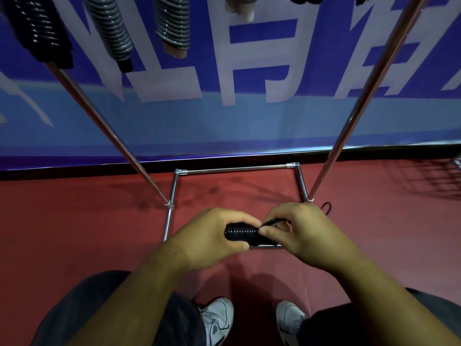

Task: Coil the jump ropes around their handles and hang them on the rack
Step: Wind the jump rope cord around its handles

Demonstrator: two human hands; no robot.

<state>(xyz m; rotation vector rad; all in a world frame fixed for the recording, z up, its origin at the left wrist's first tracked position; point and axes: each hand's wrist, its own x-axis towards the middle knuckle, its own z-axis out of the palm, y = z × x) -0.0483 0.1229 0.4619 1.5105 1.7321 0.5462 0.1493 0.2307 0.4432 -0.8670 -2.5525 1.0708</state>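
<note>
"Head view first: where was the rope?"

"Between both hands, out in front of the person. The glossy black jump rope (243,233), wound in tight turns around its handles, lay crosswise. The left hand (212,236) was wrapped round its left end, fingers curled over and thumb beneath. The right hand (301,233) pinched the thin loose cord end (272,222) between thumb and fingertip, against the coil's right end."

"Was that tail tucked in?"

"Couldn't tell; the fingers covered the spot."

"And round about?"

"The chrome tube rack (237,168) stood just beyond, with an upright rising on either side. Several coiled ropes (112,31) hung near the top, in front of a blue and white banner (249,121). Red floor (74,221) lay below, with white trainers (217,318) at the bottom edge."

"What might go wrong?"

"I'd judge those turns springy. If the pinch slipped before the tail was locked, the last wraps would likely loosen and the coil unwind. Lifting it one-handed to the rack could cause the same, or drop it."
</note>
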